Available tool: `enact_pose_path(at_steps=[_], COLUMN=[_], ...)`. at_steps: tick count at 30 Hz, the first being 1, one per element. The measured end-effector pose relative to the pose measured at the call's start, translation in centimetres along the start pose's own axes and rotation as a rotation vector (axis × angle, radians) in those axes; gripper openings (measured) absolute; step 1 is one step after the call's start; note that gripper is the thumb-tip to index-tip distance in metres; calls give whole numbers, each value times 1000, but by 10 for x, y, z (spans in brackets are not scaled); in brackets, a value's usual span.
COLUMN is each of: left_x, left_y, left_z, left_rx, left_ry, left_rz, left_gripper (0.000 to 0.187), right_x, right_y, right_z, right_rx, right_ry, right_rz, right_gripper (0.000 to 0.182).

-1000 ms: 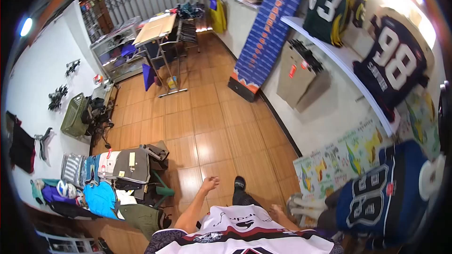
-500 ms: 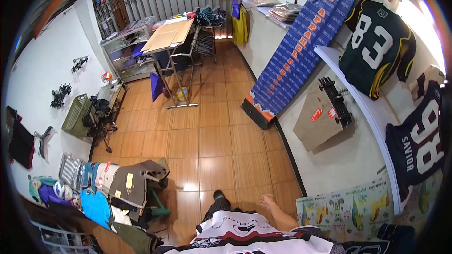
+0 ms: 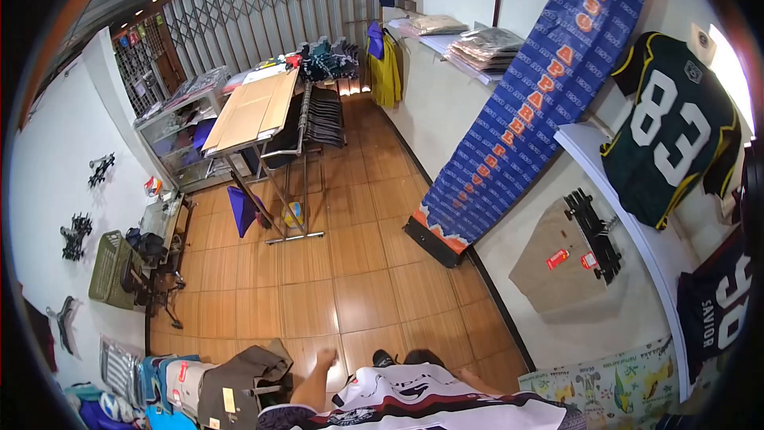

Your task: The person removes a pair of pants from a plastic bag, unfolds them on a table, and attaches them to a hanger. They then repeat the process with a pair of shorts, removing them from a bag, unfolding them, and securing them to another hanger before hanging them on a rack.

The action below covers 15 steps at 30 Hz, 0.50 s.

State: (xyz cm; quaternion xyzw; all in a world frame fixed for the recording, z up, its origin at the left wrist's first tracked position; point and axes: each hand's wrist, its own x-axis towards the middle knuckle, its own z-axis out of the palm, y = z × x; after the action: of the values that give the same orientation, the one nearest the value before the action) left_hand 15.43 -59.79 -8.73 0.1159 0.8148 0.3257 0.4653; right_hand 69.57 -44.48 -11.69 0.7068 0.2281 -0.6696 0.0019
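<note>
My left hand (image 3: 325,357) hangs low in front of me, left of my white printed jersey (image 3: 414,386). Its fingers look loose, with nothing visible in them. My right hand (image 3: 467,372) is on the other side of the jersey, over the tiled floor (image 3: 366,295). It is partly hidden and dim, so its fingers cannot be made out. Neither hand touches any goods. The left is nearest to folded brown trousers (image 3: 239,378) on the pile at my left. One dark shoe (image 3: 383,357) shows between the hands.
Ahead stands a metal rack (image 3: 306,123) with a board (image 3: 253,110) on top and hangers below. A tall blue banner box (image 3: 529,111) leans on the right wall. Jerseys (image 3: 664,127) hang above a white ledge (image 3: 617,191). A green crate (image 3: 114,269) is at left.
The view has shifted and turned right. My left hand has swung into sight, while my right hand has drawn back toward my body. Rack and banner box appear nearer.
</note>
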Motion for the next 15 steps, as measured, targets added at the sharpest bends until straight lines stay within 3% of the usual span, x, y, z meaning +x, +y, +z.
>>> enact_pose_path(at_steps=[1, 2, 4, 8, 12, 13, 15], left_x=[46, 84, 95, 148, 198, 208, 236], left_y=[32, 64, 159, 265, 280, 269, 232], left_z=[-5, -17, -11, -8, -3, -3, -17], left_rx=[-7, -353, -362, -206, -113, -63, -342], left_ry=[23, -205, 57, -46, -123, -95, -361], left_rz=[4, 45, 52, 128, 51, 15, -108], left_gripper=[25, 19, 20, 29, 21, 27, 35], right_x=[0, 1, 11, 44, 96, 109, 132], right_y=[-14, -29, -65, -150, -252, -283, -346], right_z=[12, 23, 46, 87, 115, 119, 129], right_rx=[9, 18, 31, 41, 29, 21, 2], right_ry=[1, 0, -6, -31, -59, -66, -87], right_rz=[1, 2, 1, -10, -30, -45, -82], right_gripper=[42, 42, 44, 46, 49, 49, 51])
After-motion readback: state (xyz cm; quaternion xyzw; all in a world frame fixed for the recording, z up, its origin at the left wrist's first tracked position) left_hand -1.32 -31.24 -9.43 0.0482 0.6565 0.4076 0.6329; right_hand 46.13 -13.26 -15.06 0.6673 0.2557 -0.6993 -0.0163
